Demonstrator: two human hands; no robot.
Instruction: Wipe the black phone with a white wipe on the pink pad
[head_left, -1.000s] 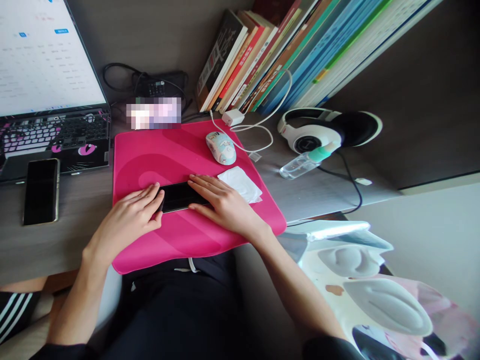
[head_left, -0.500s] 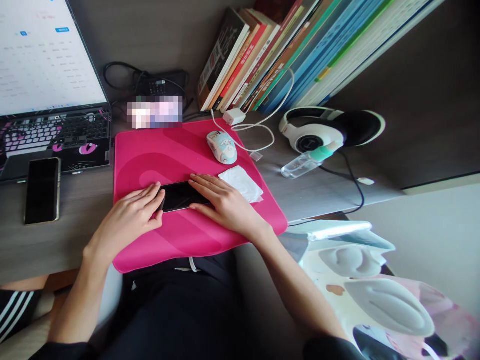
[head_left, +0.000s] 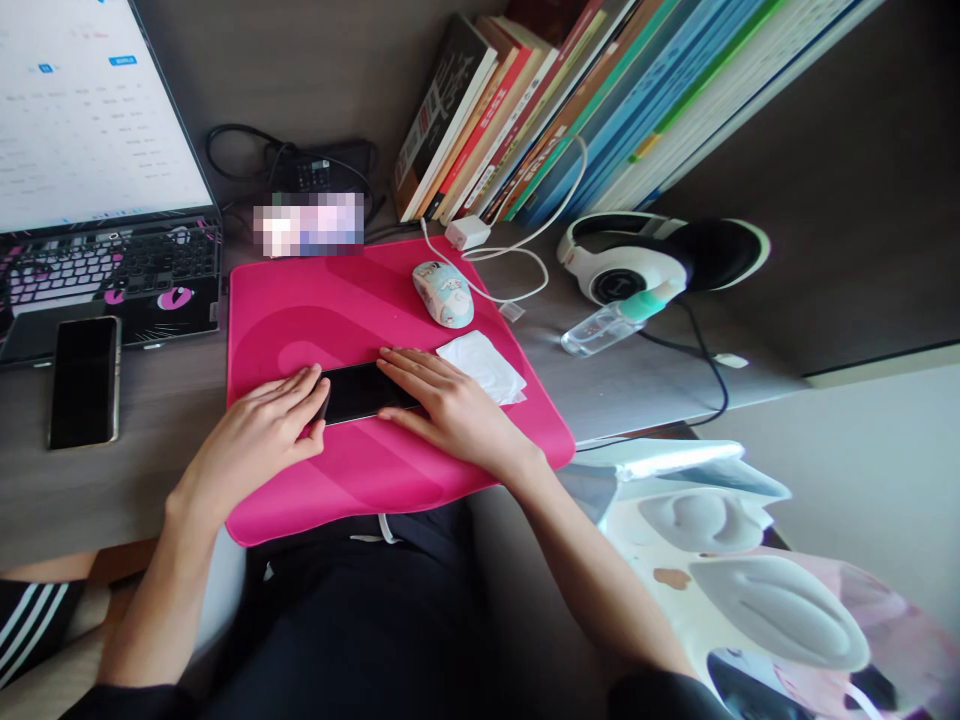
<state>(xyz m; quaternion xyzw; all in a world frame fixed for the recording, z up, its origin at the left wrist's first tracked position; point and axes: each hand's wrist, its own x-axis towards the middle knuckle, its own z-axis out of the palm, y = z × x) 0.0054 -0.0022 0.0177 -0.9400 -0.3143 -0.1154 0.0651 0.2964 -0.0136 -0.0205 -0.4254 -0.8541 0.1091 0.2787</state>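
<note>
A black smartphone lies sideways on a pink mouse pad. My left hand grips its left end, fingers at the far side and thumb at the near side. Around its right end my right hand is closed, fingers along the far edge and thumb on the near edge. Both hands partly hide the phone's ends. A folded white tissue lies by my right hand. Beyond it sits a light blue patterned mouse.
At left are a laptop and another phone. A white charger with its cable, books, headphones and a spray bottle stand behind and right. White bags are below the desk's right edge.
</note>
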